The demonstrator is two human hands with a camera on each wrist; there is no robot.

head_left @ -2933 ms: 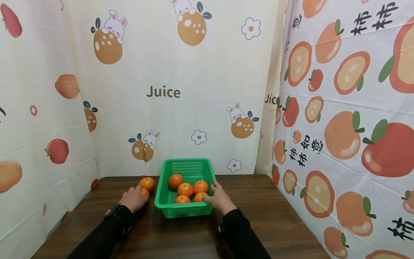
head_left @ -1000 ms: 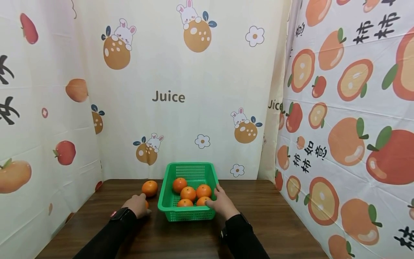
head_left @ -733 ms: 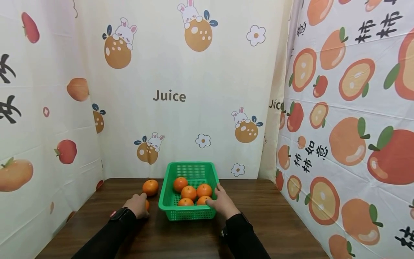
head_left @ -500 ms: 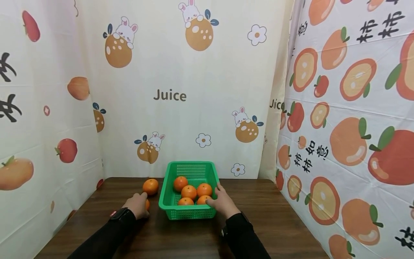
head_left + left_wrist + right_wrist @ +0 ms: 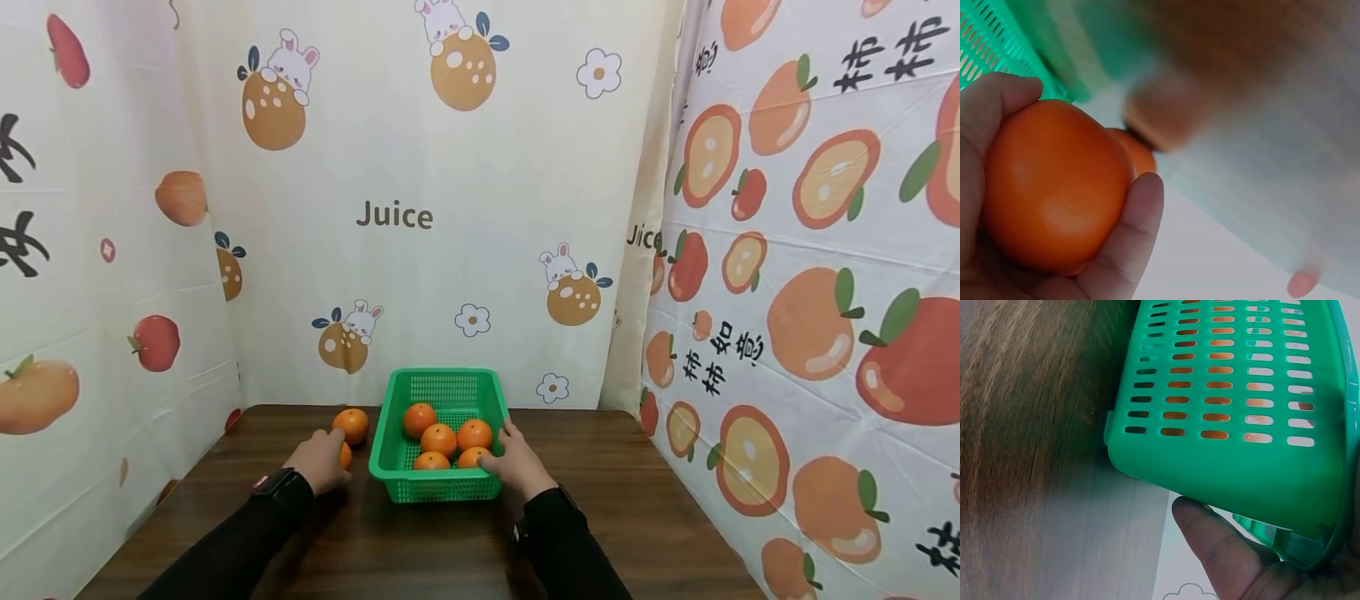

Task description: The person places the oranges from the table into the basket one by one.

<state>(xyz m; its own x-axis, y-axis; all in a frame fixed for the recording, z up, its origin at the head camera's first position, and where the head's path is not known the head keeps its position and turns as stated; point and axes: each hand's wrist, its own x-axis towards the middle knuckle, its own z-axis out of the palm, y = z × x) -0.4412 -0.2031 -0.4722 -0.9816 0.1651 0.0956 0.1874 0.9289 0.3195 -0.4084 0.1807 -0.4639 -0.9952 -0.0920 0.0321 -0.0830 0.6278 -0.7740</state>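
Note:
At the left of the head view, my left hand [image 5: 321,462] holds an orange [image 5: 1054,187], its fingers and thumb curled round the fruit. Just behind it a second orange [image 5: 352,426] rests on the table, partly hidden in the left wrist view. A green plastic basket [image 5: 442,493] stands to the right, with several oranges [image 5: 438,440] inside. My right hand [image 5: 520,464] grips the basket's right side, thumb over the rim close to the front right orange. In the right wrist view a finger [image 5: 1210,540] lies against the slotted basket's outer wall.
The brown wooden table [image 5: 442,550] reaches back to a cream curtain [image 5: 480,242] printed with rabbits and fruit. Fruit-print cloths hang at the left [image 5: 105,292] and at the right [image 5: 750,350], close along the table's sides.
Since the earliest frame, my left hand has moved the near orange slightly toward me, away from the rear one. My right hand stays on the basket. The head view has shifted a little.

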